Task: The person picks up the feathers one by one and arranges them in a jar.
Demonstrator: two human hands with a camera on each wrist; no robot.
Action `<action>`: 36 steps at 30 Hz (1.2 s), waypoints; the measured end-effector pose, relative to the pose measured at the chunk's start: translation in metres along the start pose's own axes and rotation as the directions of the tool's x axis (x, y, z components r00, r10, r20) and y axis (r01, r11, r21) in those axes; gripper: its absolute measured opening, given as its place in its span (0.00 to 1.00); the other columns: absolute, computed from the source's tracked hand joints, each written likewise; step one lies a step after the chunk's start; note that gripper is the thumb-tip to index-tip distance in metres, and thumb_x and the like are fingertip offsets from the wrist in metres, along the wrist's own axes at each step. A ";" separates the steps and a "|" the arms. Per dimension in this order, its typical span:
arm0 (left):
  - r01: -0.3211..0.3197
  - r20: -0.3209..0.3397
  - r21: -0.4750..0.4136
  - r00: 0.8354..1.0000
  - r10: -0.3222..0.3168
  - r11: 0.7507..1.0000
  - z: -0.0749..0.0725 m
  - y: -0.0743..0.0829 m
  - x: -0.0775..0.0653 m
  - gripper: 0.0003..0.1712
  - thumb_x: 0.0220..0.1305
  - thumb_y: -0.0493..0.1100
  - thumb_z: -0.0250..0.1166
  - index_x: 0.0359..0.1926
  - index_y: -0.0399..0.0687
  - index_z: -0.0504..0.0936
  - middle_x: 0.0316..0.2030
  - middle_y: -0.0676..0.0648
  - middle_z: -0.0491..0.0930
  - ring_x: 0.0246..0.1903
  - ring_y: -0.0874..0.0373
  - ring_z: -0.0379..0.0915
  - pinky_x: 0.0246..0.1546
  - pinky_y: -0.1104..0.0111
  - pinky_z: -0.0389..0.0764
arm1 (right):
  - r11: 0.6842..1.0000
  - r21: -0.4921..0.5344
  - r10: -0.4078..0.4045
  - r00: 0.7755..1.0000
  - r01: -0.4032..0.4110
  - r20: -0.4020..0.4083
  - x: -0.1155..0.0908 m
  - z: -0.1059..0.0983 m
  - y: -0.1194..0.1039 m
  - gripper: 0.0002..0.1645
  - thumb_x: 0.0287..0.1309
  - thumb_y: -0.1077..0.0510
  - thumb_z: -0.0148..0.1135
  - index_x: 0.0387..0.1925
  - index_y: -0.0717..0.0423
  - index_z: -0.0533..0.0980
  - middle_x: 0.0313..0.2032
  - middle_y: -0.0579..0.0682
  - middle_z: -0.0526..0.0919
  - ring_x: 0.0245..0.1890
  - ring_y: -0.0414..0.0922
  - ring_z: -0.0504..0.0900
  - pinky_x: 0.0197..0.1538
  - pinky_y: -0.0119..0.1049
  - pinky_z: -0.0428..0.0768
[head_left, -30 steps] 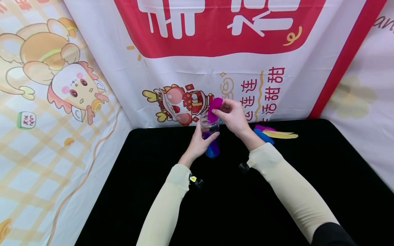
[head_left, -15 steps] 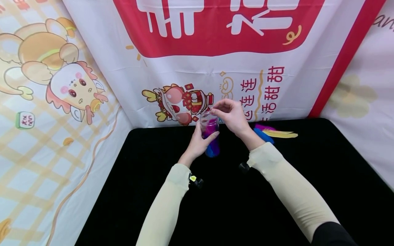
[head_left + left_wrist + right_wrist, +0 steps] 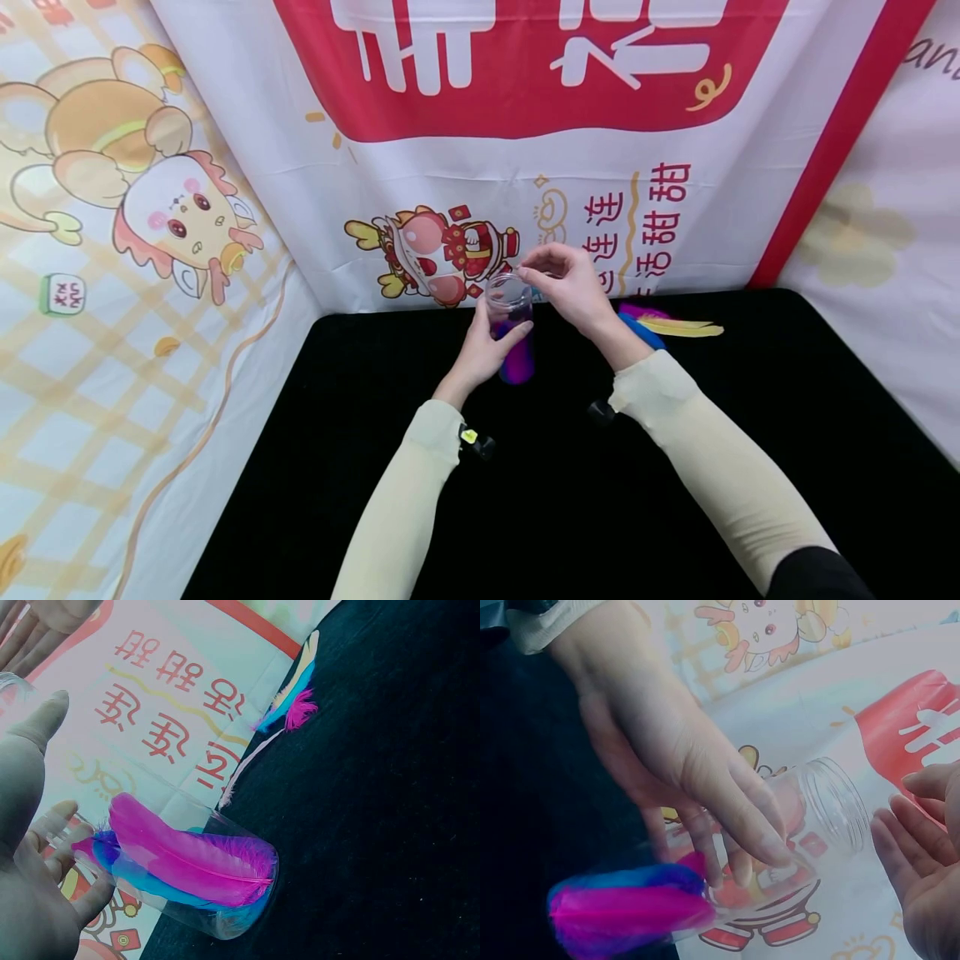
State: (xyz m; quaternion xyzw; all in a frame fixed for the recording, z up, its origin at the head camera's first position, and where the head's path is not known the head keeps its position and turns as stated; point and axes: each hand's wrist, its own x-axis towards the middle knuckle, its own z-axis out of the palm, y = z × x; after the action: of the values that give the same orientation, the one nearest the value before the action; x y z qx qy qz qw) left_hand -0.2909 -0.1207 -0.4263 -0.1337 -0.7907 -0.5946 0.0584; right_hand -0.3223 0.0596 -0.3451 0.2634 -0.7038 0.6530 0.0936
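Observation:
My left hand [image 3: 483,350] grips a clear glass jar [image 3: 510,289] around its body, its mouth uncovered. Feathers lie in the jar's lower part: a magenta feather [image 3: 191,855] rests against the near wall, with a blue feather [image 3: 622,879] and some purple beside it. Right at the rim hovers my right hand [image 3: 570,287]. In the right wrist view its fingers [image 3: 909,844] are loosely bent, with nothing between them, apart from the jar's threaded neck [image 3: 836,806].
Beyond my right wrist, a yellow feather [image 3: 681,328], a blue feather [image 3: 641,332] and a magenta feather [image 3: 643,312] lie together on the black tabletop [image 3: 570,517]. A pale feather [image 3: 247,769] shows in the left wrist view. A printed cloth [image 3: 285,192] rises behind the table.
The magenta feather, earlier pinched in my right hand above the mouth, has slid down to the jar's bottom. My right hand has let it go and remains by the rim.

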 end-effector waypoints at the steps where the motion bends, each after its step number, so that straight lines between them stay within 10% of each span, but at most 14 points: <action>1: 0.005 0.004 0.007 1.000 -0.005 1.000 -0.001 0.006 -0.002 0.42 0.69 0.45 0.69 0.73 0.38 0.55 0.61 0.34 0.72 0.65 0.36 0.69 0.68 0.49 0.68 | 1.000 -0.012 0.000 1.000 0.000 0.000 -0.001 -0.001 -0.001 0.10 0.63 0.62 0.71 0.42 0.65 0.83 0.39 0.54 0.88 0.40 0.43 0.86 0.49 0.36 0.83; 8: 0.022 0.014 -0.004 1.000 -0.022 1.000 -0.002 0.022 -0.010 0.41 0.69 0.42 0.69 0.73 0.39 0.55 0.63 0.34 0.72 0.65 0.36 0.68 0.70 0.49 0.67 | 0.998 -0.059 0.015 1.000 -0.015 0.009 -0.009 -0.010 -0.004 0.10 0.64 0.60 0.70 0.42 0.63 0.83 0.42 0.55 0.87 0.45 0.46 0.86 0.55 0.41 0.83; 17: 0.004 -0.010 -0.013 1.000 -0.004 1.000 0.003 -0.021 0.007 0.45 0.67 0.53 0.71 0.74 0.49 0.55 0.62 0.41 0.74 0.64 0.41 0.71 0.68 0.52 0.69 | 0.985 -0.151 0.094 0.995 -0.087 0.036 -0.024 -0.028 -0.003 0.13 0.65 0.57 0.70 0.47 0.59 0.82 0.47 0.58 0.86 0.45 0.55 0.87 0.32 0.32 0.83; 36: 0.011 -0.032 0.029 0.999 -0.011 1.000 0.003 -0.021 0.006 0.45 0.66 0.53 0.72 0.73 0.48 0.56 0.62 0.43 0.74 0.64 0.43 0.71 0.68 0.53 0.69 | 0.965 -0.238 0.125 0.990 -0.106 0.067 -0.045 -0.054 -0.013 0.14 0.66 0.65 0.67 0.49 0.69 0.78 0.48 0.66 0.84 0.48 0.55 0.82 0.53 0.38 0.80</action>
State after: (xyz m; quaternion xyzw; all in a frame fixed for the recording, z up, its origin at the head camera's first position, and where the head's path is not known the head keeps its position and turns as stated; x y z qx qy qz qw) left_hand -0.3023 -0.1220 -0.4447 -0.1190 -0.7989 -0.5855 0.0696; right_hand -0.2899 0.1231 -0.3484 0.2352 -0.7933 0.5586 0.0571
